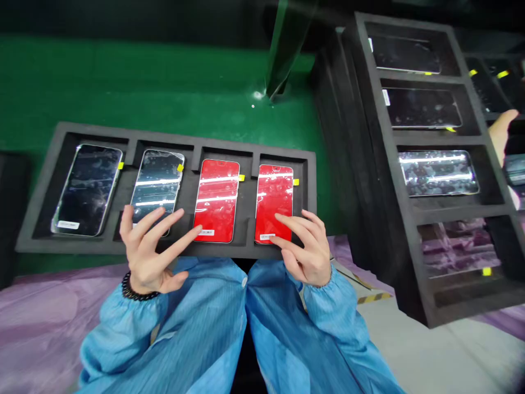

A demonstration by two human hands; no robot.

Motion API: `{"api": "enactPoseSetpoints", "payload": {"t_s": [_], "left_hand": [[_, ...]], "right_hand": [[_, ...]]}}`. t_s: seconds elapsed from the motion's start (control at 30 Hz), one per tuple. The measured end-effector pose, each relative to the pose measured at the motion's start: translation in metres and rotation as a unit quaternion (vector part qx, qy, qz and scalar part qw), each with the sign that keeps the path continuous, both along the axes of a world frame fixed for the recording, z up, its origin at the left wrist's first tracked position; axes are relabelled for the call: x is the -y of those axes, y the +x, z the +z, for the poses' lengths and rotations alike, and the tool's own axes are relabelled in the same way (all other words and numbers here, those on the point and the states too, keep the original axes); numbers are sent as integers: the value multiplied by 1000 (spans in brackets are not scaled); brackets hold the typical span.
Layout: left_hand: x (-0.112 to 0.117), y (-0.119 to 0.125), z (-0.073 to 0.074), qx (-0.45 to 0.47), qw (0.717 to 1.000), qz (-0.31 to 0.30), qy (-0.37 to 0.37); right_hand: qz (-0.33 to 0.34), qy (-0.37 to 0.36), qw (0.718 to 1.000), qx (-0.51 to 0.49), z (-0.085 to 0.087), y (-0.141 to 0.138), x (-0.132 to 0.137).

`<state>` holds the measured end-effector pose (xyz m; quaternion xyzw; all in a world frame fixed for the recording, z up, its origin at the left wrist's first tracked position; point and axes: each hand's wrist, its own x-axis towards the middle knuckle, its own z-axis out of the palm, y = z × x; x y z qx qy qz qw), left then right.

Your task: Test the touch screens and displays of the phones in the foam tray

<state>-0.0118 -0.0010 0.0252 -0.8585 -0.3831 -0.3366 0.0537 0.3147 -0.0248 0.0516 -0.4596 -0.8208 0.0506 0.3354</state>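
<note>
Across my lap lies a black foam tray [186,189] with several phones in its slots. Two phones on the left have dark screens: a left-most phone [88,189] and a second phone [158,175]. The other two show red screens, a middle-right phone [217,191] and a right-most phone [273,202]. Yellow tabs stick out at their sides. My left hand [150,254] is spread over the tray's near edge, fingers over the second phone and one fingertip at the middle-right phone's label. My right hand [305,246] is open, fingertips on or just above the right-most phone's screen.
On the right stands a stack of black foam trays [391,180], its top one holding several phones. Beyond it another person's hand [500,134] shows beside more phones. A green surface [164,87] with a dark post [287,49] lies ahead.
</note>
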Motion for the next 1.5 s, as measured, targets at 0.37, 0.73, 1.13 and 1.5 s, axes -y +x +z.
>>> {"api": "enactPoseSetpoints", "payload": {"t_s": [0.37, 0.73, 1.13, 1.5], "left_hand": [[0, -1, 6, -49, 997, -28, -50], [2, 0, 2, -45, 998, -24, -44], [1, -1, 1, -41, 998, -23, -41], [1, 2, 3, -44, 998, -29, -41]], "right_hand": [[56, -39, 993, 96, 0, 1, -3], [65, -35, 990, 120, 3, 0, -3], [89, -55, 988, 117, 2, 2, -3], [97, -77, 988, 94, 1, 4, -2]]}}
